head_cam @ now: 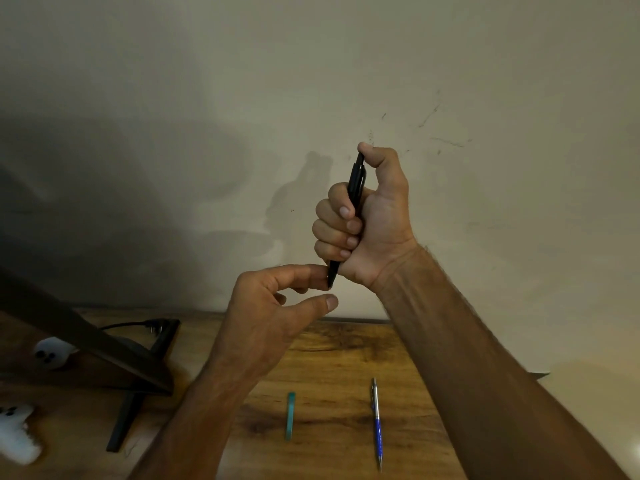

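Note:
My right hand (363, 223) is raised in front of the wall and grips a black click pen (356, 181) upright in its fist. The thumb sits on the pen's top button. The pen's tip points down and shows below the fist. My left hand (273, 306) is just below, with its forefinger touching the pen's tip and its thumb held apart underneath. The other left fingers are loosely curled.
A wooden table (332, 355) stands against a pale wall. On it lie a blue and silver mechanical pencil (377, 424) and a small teal strip (290, 415). At the left stands a dark monitor stand (104, 351) with a cable, and white objects (17, 434) lie at the edge.

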